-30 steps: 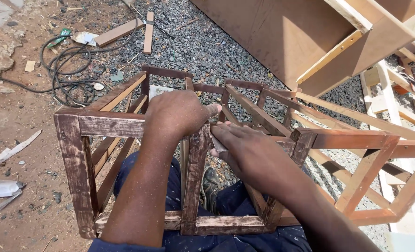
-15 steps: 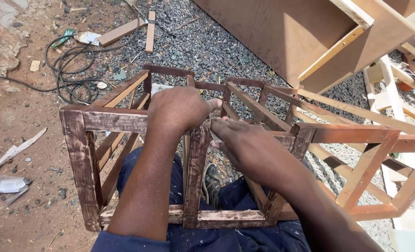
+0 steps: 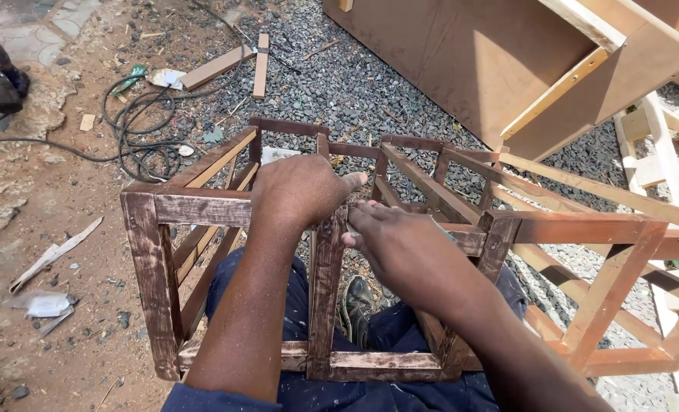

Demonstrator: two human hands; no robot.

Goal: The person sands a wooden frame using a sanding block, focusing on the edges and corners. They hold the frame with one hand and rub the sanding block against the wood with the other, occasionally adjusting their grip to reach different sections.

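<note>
A dark-stained wooden frame (image 3: 156, 252) built of square bars rests on my lap in the head view. My left hand (image 3: 301, 187) grips its near top rail where the middle upright (image 3: 325, 297) joins. Just right of it, my right hand (image 3: 400, 244) lies against the same joint, fingers pointing left and close together. Whether it holds something small is hidden by the hand. Below the frame I see my dark blue trousers and a black shoe (image 3: 358, 305).
A second, lighter stained frame (image 3: 614, 290) lies to the right. A large brown board cabinet (image 3: 492, 69) stands behind on gravel. Black cables (image 3: 137, 114), wood offcuts (image 3: 217, 67) and a power tool (image 3: 0, 80) lie on the dirt at the left.
Both hands stay at the same joint. The view has shifted slightly, and my right hand has slid a little along the rail.
</note>
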